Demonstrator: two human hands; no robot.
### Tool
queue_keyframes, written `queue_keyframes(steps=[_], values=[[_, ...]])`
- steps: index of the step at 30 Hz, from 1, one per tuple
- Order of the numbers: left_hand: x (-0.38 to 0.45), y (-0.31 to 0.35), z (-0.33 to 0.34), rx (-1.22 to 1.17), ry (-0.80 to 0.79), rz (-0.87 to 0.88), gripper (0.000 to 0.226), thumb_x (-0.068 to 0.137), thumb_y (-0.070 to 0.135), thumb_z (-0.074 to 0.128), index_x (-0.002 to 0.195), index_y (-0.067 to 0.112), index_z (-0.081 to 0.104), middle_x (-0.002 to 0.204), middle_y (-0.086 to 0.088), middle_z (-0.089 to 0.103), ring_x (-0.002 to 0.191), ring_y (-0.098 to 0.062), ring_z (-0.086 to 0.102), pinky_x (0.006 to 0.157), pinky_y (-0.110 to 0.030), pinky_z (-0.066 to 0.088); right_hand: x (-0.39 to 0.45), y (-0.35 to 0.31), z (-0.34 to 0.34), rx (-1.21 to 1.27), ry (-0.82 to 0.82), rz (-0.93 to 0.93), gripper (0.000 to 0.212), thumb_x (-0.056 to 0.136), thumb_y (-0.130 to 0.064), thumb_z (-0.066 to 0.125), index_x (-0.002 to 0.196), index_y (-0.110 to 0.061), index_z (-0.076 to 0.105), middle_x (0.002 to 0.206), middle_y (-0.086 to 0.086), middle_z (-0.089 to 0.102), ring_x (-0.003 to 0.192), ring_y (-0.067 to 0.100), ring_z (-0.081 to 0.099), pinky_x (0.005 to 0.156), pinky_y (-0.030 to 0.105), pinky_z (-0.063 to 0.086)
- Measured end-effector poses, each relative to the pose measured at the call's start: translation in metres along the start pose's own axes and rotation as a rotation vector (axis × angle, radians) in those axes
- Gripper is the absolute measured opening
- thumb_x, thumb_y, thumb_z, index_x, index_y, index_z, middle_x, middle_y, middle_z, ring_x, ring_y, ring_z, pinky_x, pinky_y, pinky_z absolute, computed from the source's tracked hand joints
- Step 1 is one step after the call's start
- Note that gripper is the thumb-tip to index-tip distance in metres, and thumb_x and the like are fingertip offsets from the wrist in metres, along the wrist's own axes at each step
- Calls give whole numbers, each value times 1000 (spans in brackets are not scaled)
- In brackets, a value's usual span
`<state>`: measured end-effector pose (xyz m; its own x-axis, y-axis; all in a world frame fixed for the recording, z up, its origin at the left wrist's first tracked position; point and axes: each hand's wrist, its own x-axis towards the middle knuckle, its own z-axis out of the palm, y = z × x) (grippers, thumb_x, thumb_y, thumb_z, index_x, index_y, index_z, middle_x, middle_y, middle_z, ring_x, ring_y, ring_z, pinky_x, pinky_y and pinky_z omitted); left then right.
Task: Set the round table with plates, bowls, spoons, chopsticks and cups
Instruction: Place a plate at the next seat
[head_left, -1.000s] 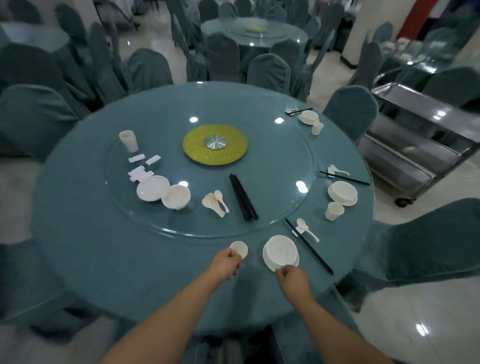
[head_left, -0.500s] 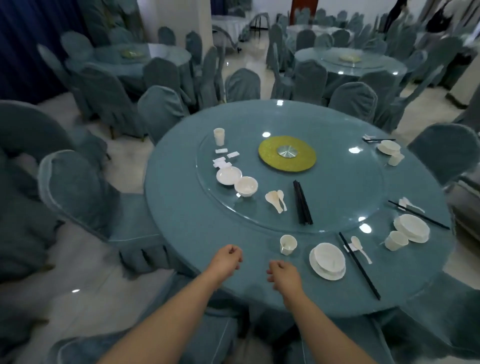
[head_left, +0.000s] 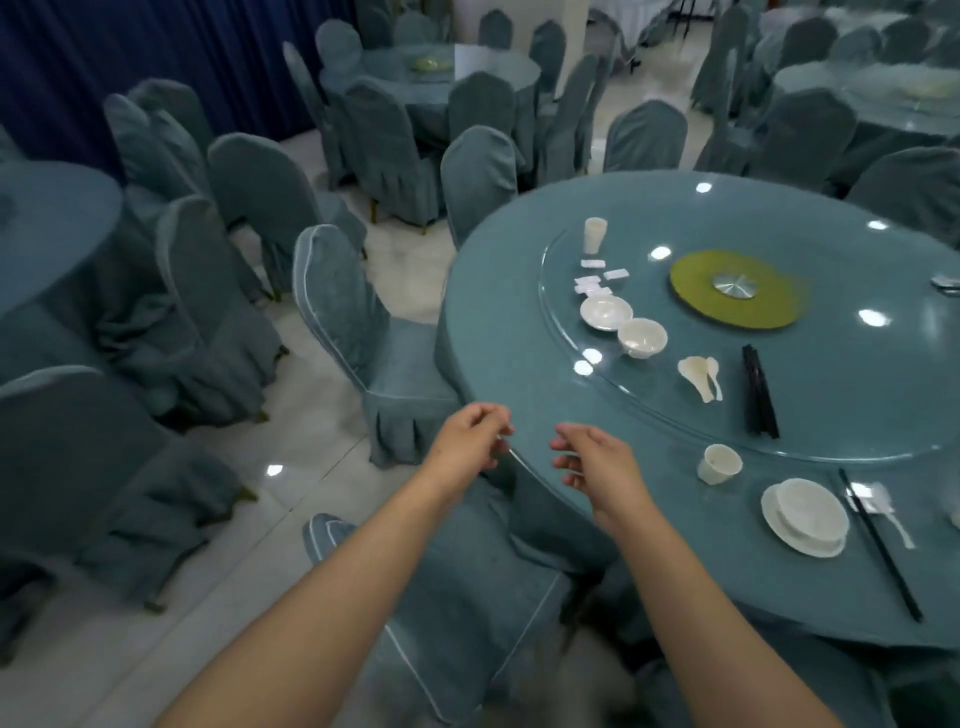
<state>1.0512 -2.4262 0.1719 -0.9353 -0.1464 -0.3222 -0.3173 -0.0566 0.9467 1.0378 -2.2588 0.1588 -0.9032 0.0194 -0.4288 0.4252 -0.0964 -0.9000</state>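
Both hands have come away from the place setting they were touching a second ago. The left hand (head_left: 470, 441) and right hand (head_left: 597, 465) now hang over the near rim of the round bench (head_left: 498, 332), at about 7 o'clock of it, fingers loosely curled, each grip slack and holding nothing. The view has swung left since the earlier pictures, so the bench now sits toward the right of the view.

The finished setting lies at 5 o'clock of the bench: a cup (head_left: 719, 464), then a bowl on a plate (head_left: 804, 517), then a pair of chopsticks (head_left: 880, 545) with a spoon (head_left: 891, 514) just beside them. These lie as they did half a second ago.

On the glass turntable (head_left: 841, 395) the stock is unchanged: a stack of cups (head_left: 595, 235) at 10 o'clock, a spare plate (head_left: 606, 313) touching a spare bowl (head_left: 642, 338), loose spoons (head_left: 701, 376), and a bundle of black chopsticks (head_left: 758, 397) near 6 o'clock.
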Motion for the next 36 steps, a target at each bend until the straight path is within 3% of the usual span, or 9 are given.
queue_keyframes(steps=[6,12,15,24,36], values=[[-19,6,-116,-79,-39,30,11,94,27,57,91,24,68,84,7,70,68,-8,62,57,-20,45,-30,12,101,52,-22,-69,20,89,-27,63,101,-12,70,90,4,73,65,12,64,54,24,46],[-20,15,-209,-12,-130,31,16,93,29,57,86,32,72,88,6,73,72,-9,65,68,-29,49,-63,12,180,180,33,-138,19,95,-28,60,103,-14,70,95,5,74,75,17,64,62,28,49],[-10,33,-226,-11,-155,45,18,92,30,58,82,35,73,86,7,73,69,-8,64,61,-24,48,-72,-3,202,200,61,-185,20,95,-27,60,106,-14,69,98,6,73,78,19,63,66,30,49],[23,70,-201,3,-242,146,15,93,31,57,88,28,71,88,5,74,67,-6,65,61,-23,46,-69,-45,198,224,99,-252,21,95,-26,59,107,-13,70,97,5,72,75,18,63,63,27,48],[113,74,-174,84,-449,80,14,82,40,59,86,36,72,91,5,73,70,-8,65,63,-27,44,-1,-35,206,290,296,-200,19,94,-23,60,104,-12,71,93,5,72,72,16,63,63,28,48]])
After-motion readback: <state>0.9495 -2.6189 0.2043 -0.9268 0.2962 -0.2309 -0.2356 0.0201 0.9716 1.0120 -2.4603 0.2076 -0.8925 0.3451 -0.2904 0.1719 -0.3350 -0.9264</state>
